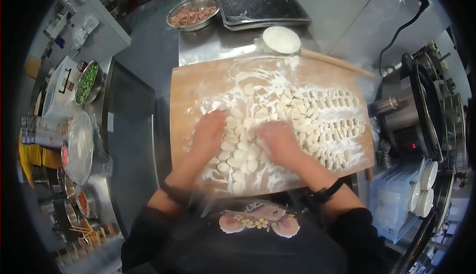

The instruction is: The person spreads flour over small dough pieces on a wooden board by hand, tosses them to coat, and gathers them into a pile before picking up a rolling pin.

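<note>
Many small flattened dough pieces [238,150] lie in a loose pile on a floured wooden board [186,90]. My left hand [210,129] is at the left edge of this pile, back of the hand up, its fingertips hidden against the dough. On the pile's right side is my right hand [277,139], blurred by motion, with its fingers pointing down and left. Whether either hand holds a piece does not show. Further right, more small dough pieces [337,130] stand in rows on the flour.
Behind the board are a bowl of flour [281,40], a rolling pin [337,62], a metal bowl of minced filling [193,16] and stacked black trays [263,1]. A black cooker [409,110] stands right; a bowl of chopped greens [88,83] sits left. Someone in yellow [39,157] is far left.
</note>
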`<state>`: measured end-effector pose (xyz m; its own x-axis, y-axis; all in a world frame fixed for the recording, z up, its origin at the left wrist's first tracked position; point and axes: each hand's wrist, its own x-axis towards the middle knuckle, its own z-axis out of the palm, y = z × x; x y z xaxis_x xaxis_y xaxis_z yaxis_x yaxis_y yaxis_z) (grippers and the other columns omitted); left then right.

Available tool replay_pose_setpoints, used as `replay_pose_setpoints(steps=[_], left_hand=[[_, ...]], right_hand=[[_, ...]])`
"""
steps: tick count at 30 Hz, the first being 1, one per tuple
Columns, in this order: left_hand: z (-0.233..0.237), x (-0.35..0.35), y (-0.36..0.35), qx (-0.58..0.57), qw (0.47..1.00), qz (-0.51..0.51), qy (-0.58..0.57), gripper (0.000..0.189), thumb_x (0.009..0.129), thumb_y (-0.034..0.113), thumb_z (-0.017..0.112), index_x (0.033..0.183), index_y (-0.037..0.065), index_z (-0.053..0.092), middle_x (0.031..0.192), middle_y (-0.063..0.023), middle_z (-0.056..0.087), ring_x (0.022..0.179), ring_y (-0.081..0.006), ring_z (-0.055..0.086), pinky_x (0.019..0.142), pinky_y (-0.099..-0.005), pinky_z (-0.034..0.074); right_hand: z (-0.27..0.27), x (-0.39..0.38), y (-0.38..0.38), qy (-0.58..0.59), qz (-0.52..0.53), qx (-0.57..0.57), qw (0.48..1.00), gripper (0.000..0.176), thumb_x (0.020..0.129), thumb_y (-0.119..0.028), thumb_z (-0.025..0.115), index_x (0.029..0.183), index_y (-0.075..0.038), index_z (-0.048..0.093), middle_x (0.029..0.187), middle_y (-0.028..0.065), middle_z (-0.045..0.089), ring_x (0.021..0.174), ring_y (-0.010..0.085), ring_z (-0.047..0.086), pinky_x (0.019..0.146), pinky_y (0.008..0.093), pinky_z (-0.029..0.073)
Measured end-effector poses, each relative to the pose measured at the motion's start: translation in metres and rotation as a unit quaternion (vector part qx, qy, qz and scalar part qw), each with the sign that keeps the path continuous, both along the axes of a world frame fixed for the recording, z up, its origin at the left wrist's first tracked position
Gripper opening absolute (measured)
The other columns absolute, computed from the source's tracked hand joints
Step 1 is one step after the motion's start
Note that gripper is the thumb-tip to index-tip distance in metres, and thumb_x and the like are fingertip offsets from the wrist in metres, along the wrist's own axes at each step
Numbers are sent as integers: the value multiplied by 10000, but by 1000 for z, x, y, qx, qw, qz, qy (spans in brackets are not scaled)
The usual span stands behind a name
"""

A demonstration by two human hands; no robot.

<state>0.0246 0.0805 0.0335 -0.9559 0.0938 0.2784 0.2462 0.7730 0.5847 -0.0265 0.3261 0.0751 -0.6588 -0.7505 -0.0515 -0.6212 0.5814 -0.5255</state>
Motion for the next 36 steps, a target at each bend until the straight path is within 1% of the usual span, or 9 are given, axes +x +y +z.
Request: replay_pose_setpoints(steps=[4,6,12,19,24,27,29,34,36], left_hand=[[-16,25,-23,2,998,62,3,341,922,92,531,1255,40,582,1262,-170,606,1225,-372,524,1060,-479,383],[-16,23,-23,-25,997,67,3,358,926,120,541,1272,35,569,1280,-173,592,1244,-376,506,1070,-479,370],[-7,25,5,-78,996,-9,-52,478,933,224,558,1364,34,477,1436,-199,437,1356,-367,371,1122,-516,269],[-1,16,44,-117,989,-80,-42,597,917,290,601,1431,60,403,1496,-188,378,1371,-376,359,1141,-557,236],[5,-7,-11,-113,993,36,-8,523,917,264,600,1365,26,475,1442,-209,436,1348,-374,387,1131,-514,263],[0,38,-40,-40,997,30,-53,546,917,260,599,1378,4,460,1446,-237,417,1340,-405,387,1133,-492,269],[-4,78,-35,-11,998,10,-54,592,900,290,619,1393,10,448,1447,-247,407,1341,-419,380,1135,-496,263],[9,119,1,-16,994,-71,-77,736,832,377,690,1434,53,418,1483,-256,345,1380,-445,313,1148,-540,217],[4,115,16,-169,971,-132,-107,803,818,478,693,1449,76,400,1535,-267,255,1396,-483,260,1133,-613,180]], right_hand=[[-34,24,-32,67,247,-147,956,405,878,-297,645,1268,-214,570,1382,129,493,1330,321,421,1100,541,288],[-51,8,-46,71,259,-6,963,539,917,-444,570,1408,-240,481,1544,89,340,1438,304,291,1165,542,201],[-39,-23,27,169,-66,168,969,650,897,-517,571,1473,-266,404,1546,136,327,1424,337,312,1121,644,178],[-55,16,5,144,191,-2,971,701,846,-496,647,1438,-173,455,1472,166,419,1378,373,358,1117,629,186],[-20,-19,33,236,-102,129,958,648,878,-509,601,1408,-151,495,1480,168,408,1393,391,325,1138,595,173],[-6,23,20,-12,131,13,991,693,830,-402,696,1443,-194,451,1492,191,379,1386,399,329,1130,577,211],[-34,57,-5,42,367,-121,921,608,830,-324,673,1402,-232,487,1468,191,398,1339,391,378,1132,536,270],[-65,40,-53,-88,434,-16,896,519,877,-289,610,1381,-210,511,1442,145,456,1329,372,414,1141,516,272],[-50,-3,-43,101,312,15,945,477,908,-337,574,1362,-197,533,1446,145,459,1362,343,395,1156,506,250]])
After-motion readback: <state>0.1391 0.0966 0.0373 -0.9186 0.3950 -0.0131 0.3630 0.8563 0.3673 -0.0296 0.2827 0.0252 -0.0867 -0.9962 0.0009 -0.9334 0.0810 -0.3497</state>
